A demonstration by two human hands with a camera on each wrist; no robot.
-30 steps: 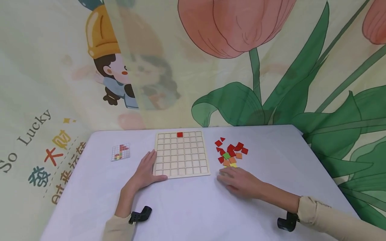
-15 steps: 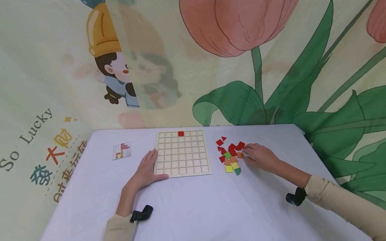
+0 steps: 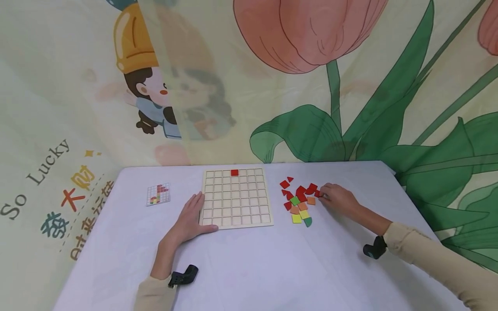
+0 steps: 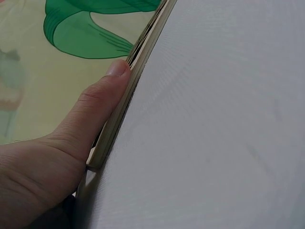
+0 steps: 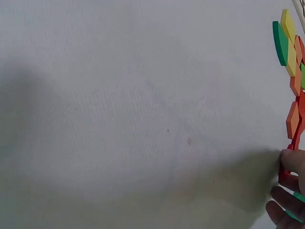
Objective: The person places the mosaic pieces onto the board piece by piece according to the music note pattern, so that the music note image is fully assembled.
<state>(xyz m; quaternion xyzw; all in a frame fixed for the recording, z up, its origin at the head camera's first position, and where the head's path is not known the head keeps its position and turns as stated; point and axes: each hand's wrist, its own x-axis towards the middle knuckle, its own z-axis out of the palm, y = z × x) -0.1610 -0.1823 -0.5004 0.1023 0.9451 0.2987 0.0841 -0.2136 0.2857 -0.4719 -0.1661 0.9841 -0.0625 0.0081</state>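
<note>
A pale wooden grid board (image 3: 238, 202) lies in the middle of the table in the head view, with one red square tile (image 3: 234, 172) in its top row. My left hand (image 3: 189, 222) rests along the board's left side, fingers straight and thumb on the near edge; the left wrist view shows this thumb (image 4: 95, 107) lying along the rim. At the right side of the tile pile, my right hand (image 3: 339, 199) pinches a red tile (image 3: 317, 193) between thumb and finger. In the right wrist view that tile is mostly hidden by the fingertips (image 5: 291, 157).
Beside the right hand lie several loose tiles: red ones (image 3: 301, 190), an orange square (image 3: 311, 201), a green square (image 3: 295, 201), a yellow square (image 3: 297, 219) and a green rounded piece (image 3: 308, 222). A small pattern card (image 3: 158, 194) lies left of the board on the white tablecloth (image 3: 249, 268).
My right hand has moved from the near end of the pile up to its right side and now pinches a red tile there. My left hand stays on the board.
</note>
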